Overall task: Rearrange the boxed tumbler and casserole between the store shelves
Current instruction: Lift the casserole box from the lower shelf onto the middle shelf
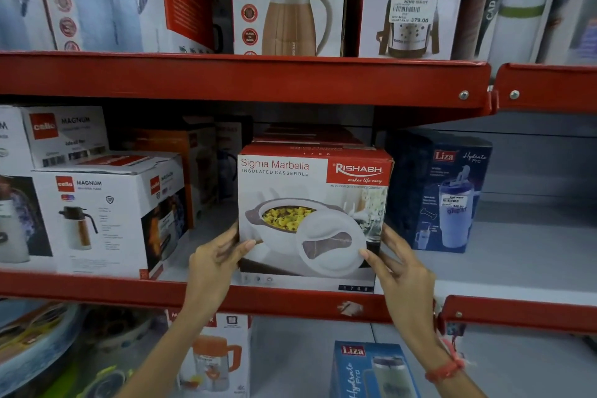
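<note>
Far left, middle shelf: white Cello Magnum flask box (97, 220) is sitting near the red shelf lip (97, 287), a second Magnum box (64, 136) stacked behind and above it.

Left hand (213, 265) is reaching up past the lip and gripping the casserole box's left edge; thumb lying across the front face near the lower left corner, the other fingers wrapped round the side and mostly hidden.

Casserole box (315, 216) (Sigma Marbella, red top band) is standing upright at the centre of the middle shelf, its bottom edge at the front lip. More red boxes are showing behind it.

Right hand (400, 268) is pressing against the box's right edge; fingers (392, 244) held together along the side, thumb on the front face. Red band (444, 370) is circling this wrist.

Blue Liza tumbler box (442, 191) is standing upright just right of the casserole box, set farther back, not touching it as far as visible.

Lower shelf, right of centre: another Liza box (371, 371) is partly showing at the frame's near edge.
</note>
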